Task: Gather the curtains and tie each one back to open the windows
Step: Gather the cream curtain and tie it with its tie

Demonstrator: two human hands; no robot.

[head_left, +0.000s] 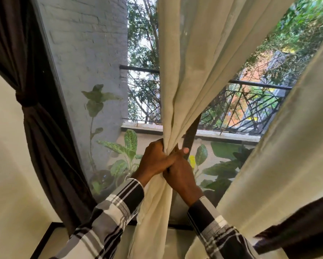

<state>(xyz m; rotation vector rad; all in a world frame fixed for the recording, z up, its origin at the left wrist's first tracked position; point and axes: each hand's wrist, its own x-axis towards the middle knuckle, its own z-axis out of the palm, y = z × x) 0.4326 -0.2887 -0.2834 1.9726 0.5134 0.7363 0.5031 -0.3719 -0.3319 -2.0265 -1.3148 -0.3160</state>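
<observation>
Nearest to the camera are two forearms in checked sleeves of black, grey and white, which rise from the bottom edge toward the middle. The left hand and the right hand meet there on the cream curtain, touching each other. The left grip is wrapped round the bunched cloth from the left side, its fingers curled into the folds. The right grip holds the same bundle just below and to the right, the thumb lying upward against the cloth — the other fingers are hidden behind it. A dark strap comes down behind the cloth to the right hand; whether the fingers hold it I cannot tell.

The cream curtain hangs from the top of the view, wide above and narrow at the hands, then falls loose below them. A second cream panel crosses the right side at a slant, with dark cloth at its lower edge.

At the left a dark brown curtain is gathered and knotted at mid height, beside a pale wall.

Behind the glass stand leafy plants, then a grey brick wall, a black metal railing on a ledge — and trees beyond.
</observation>
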